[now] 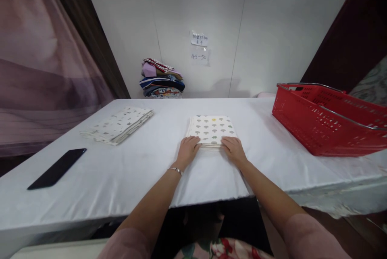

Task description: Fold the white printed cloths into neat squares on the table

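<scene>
In the head view, the folded patterned cloth [213, 129] lies on the white table [145, 174] in front of the person, between another folded cloth [119, 124] and the red basket [305, 124]. The left hand [188, 148] and the right hand [234, 149] rest at its two near corners, fingers together; whether they pinch the layers, I cannot tell. For neat layers, I think both hands should press equally and keep the near edges in line. This layered edge faces the person, roughly along the table's front; the long axis I cannot judge surely.
</scene>
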The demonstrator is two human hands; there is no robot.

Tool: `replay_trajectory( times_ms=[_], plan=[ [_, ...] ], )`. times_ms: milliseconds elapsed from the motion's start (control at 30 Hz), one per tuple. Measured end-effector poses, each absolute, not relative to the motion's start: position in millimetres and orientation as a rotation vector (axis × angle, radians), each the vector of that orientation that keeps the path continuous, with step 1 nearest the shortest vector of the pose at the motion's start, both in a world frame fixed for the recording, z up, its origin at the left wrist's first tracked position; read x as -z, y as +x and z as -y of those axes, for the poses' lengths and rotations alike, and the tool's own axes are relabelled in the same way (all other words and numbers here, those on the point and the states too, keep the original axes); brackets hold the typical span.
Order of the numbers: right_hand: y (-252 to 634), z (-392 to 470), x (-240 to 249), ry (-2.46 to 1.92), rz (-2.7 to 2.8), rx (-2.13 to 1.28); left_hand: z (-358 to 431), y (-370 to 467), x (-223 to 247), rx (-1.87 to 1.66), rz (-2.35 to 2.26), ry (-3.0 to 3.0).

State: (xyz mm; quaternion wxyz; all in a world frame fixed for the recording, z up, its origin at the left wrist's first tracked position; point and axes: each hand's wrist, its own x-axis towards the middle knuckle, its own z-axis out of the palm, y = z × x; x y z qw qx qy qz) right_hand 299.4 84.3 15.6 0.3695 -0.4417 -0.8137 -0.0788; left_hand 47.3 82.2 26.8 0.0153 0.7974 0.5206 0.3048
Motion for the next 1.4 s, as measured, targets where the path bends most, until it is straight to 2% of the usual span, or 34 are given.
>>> replay_trajectory(
  times_ms=[333, 933, 1400],
  plan=[
    [298, -80, -19, -1.117, 2.103, 0.239, -82, 64, -33, -1.158, -1.668, 2.536],
    [294, -83, -18, -1.111, 2.139, 0.430, -83, 70, -33, -0.959, -1.570, 2.793],
    [290, -89, -13, -1.061, 2.167, 0.285, -90, 70, -34, -0.905, -1.551, 2.842]
  ],
)
